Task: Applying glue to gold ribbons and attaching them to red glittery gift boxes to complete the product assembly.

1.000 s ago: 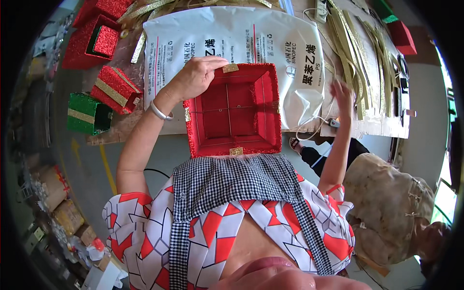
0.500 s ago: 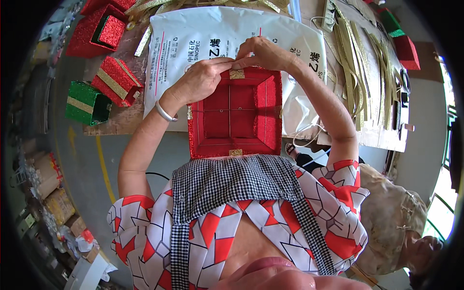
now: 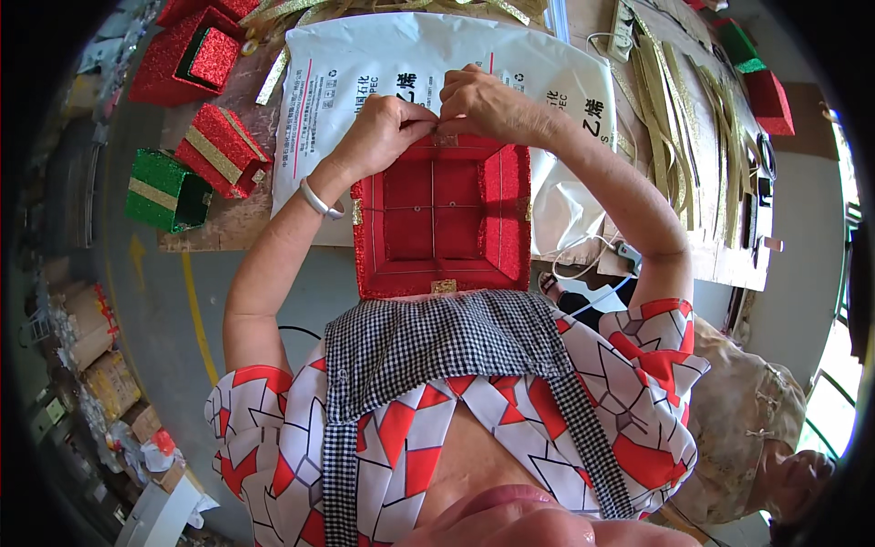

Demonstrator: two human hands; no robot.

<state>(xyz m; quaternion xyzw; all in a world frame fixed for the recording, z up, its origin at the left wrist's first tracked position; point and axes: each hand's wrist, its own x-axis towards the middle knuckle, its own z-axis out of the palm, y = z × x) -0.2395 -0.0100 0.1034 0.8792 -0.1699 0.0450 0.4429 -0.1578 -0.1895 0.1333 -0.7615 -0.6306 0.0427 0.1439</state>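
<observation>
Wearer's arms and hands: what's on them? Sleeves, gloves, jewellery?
No gloves. Left hand and right hand are bare, forearms bare too. A plain silver bangle sits on the left wrist. Short sleeves, white with red triangles and thin dark lines, end above the elbows.

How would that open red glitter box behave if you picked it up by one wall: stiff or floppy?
The red glitter box is probably light: it looks hollow and thin-walled. Its walls stand upright and square while the left hand and right hand pinch the far rim, so it seems fairly stiff, though one wall might flex. The glittery surface looks rough, so it is unlikely to slip.
</observation>
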